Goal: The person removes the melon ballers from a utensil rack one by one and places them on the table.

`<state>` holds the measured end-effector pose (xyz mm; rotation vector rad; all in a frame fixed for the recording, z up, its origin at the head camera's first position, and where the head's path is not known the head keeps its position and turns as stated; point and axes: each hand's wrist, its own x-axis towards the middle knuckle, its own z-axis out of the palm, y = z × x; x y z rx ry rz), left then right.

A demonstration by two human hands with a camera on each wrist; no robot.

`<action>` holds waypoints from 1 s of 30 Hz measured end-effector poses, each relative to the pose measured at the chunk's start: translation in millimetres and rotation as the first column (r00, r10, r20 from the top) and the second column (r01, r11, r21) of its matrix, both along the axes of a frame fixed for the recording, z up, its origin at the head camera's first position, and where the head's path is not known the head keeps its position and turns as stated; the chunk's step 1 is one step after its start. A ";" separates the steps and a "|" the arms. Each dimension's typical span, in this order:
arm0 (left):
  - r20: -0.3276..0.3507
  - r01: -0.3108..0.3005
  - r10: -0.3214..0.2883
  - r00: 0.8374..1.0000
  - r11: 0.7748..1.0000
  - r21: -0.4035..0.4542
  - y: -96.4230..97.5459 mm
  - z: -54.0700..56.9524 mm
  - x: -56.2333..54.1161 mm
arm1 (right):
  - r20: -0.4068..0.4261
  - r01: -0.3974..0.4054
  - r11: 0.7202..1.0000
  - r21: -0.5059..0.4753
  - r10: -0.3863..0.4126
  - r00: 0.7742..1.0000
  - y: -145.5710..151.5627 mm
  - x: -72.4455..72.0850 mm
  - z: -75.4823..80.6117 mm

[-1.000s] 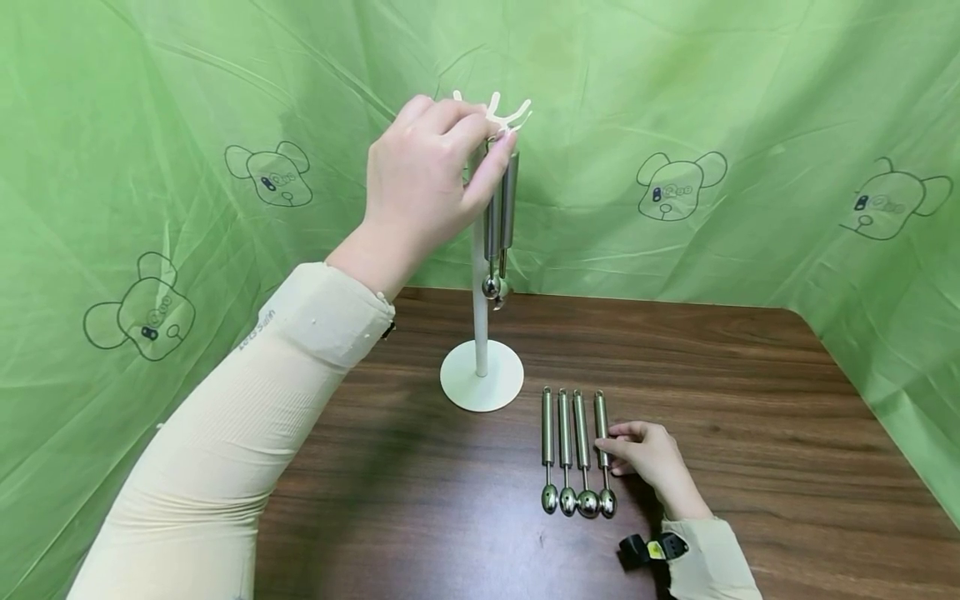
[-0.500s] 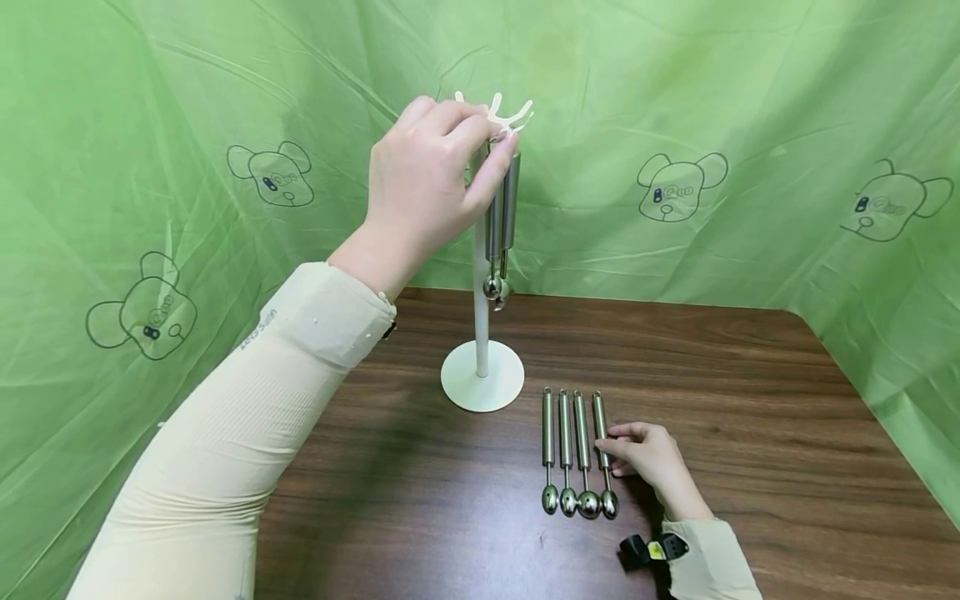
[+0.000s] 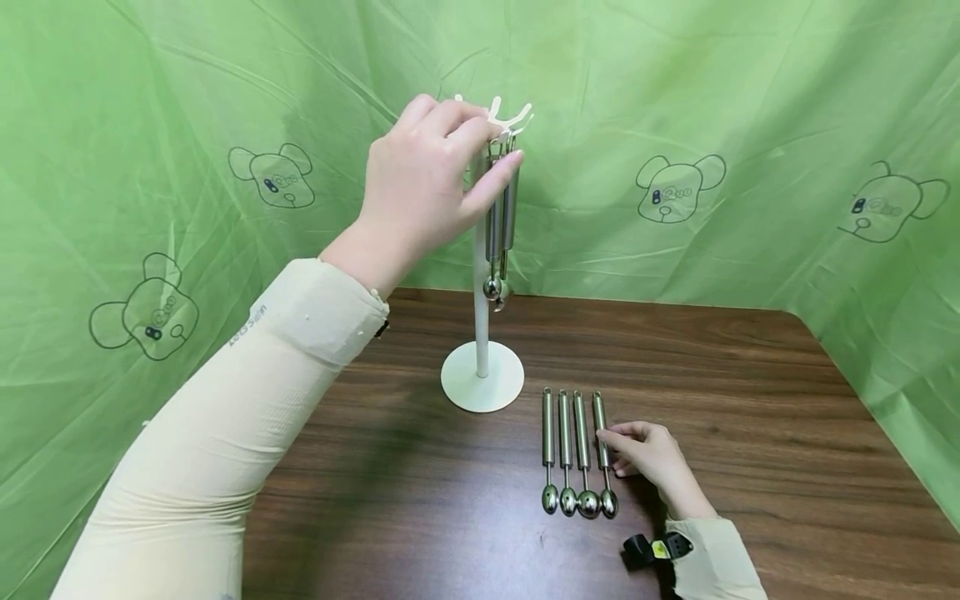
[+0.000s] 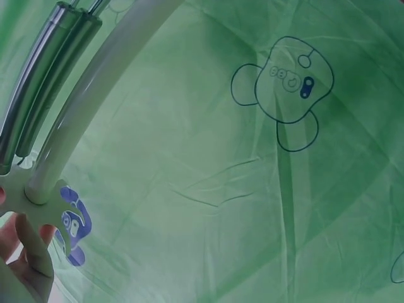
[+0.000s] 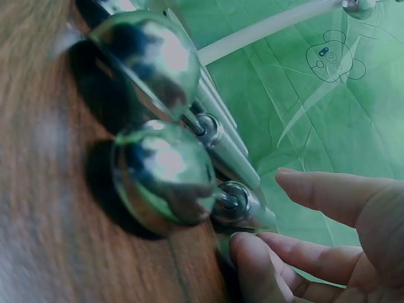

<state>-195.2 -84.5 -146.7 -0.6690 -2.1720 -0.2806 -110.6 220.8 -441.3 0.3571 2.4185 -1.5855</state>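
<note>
In the head view my left hand (image 3: 431, 171) is at the top of a white hook stand (image 3: 482, 317), fingers over its hooks. Its thumb stands apart from the index finger, with the loops of two steel melon ballers (image 3: 510, 204) showing between. They hang from the hooks, bowls down, partly behind the thumb. On the table several melon ballers (image 3: 565, 429) lie side by side, bowls toward me. At the rightmost melon baller (image 3: 602, 433) is my right hand (image 3: 652, 458), thumb by the handle, fingers beside it; the right wrist view shows thumb and fingers spread around the handle.
The stand's round white base (image 3: 461, 387) rests on the brown wooden table (image 3: 712, 358), left of the row. A green cloth (image 3: 585, 75) with mouse drawings hangs behind and at both sides. A black strap device (image 3: 645, 550) sits at my right wrist.
My left thumb has moved down and away from the index finger, baring the hanging melon ballers' loops. The right thumb has shifted slightly up along the rightmost handle, which has tilted a little.
</note>
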 end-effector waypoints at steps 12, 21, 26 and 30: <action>0.010 0.024 -0.024 1.000 1.000 -0.006 -4.5 -2.9 0.6 | -0.112 -0.014 0.998 0.064 0.021 0.993 6.1 -8.1 33.4; 0.051 0.127 -0.128 0.990 0.992 0.026 -11.5 1.5 -1.7 | -0.268 -0.073 0.992 0.106 0.099 0.958 -7.1 -16.3 76.3; 0.063 0.151 -0.153 0.986 0.988 0.036 -13.8 5.1 -2.5 | -0.334 -0.084 0.989 0.119 0.119 0.935 -17.8 -25.0 98.7; 0.054 0.152 -0.154 0.987 0.988 0.026 -13.9 5.2 -3.5 | -0.381 -0.100 0.991 0.091 0.128 0.916 -27.8 -32.5 115.1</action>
